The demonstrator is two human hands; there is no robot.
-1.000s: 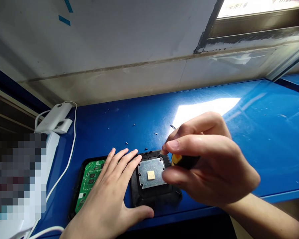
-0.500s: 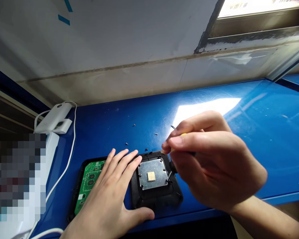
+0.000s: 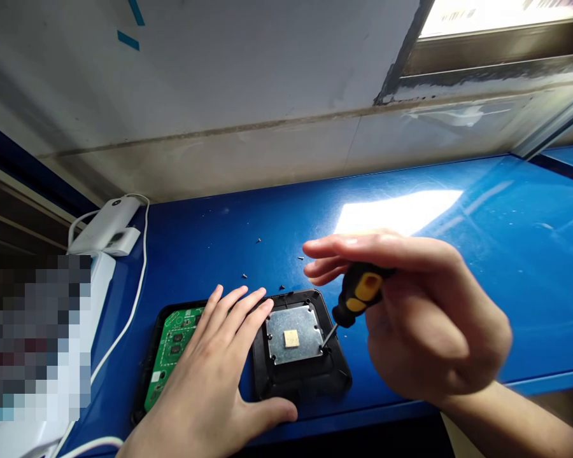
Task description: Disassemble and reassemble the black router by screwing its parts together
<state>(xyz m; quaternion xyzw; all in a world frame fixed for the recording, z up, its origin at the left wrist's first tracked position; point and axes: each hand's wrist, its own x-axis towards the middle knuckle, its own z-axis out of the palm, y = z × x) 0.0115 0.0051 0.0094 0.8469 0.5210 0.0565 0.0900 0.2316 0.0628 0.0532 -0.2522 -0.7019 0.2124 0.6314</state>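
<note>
My right hand (image 3: 424, 312) holds a black and yellow screwdriver (image 3: 363, 292), its thumb side on the handle and several fingers stretched out past it. The screwdriver tilts, and its tip meets the lower right corner of a metal plate (image 3: 305, 353). That plate, with a small beige square pad (image 3: 291, 338) on it, sits in a black plastic housing (image 3: 305, 381). My left hand (image 3: 214, 369) lies flat with fingers apart, its fingertips on the housing's left edge. Partly under that hand is a green circuit board (image 3: 172, 343) in a second black shell.
Several small screws, one of them dark (image 3: 281, 287), lie on the blue table (image 3: 210, 242) beyond the housing. White adapters (image 3: 105, 226) and a white cable (image 3: 141, 273) are at the left. A wall (image 3: 248, 76) rises behind the table.
My right hand's fingers have uncurled from around the screwdriver handle, which now shows. The screwdriver tip stays at the plate's corner. My left hand keeps its place.
</note>
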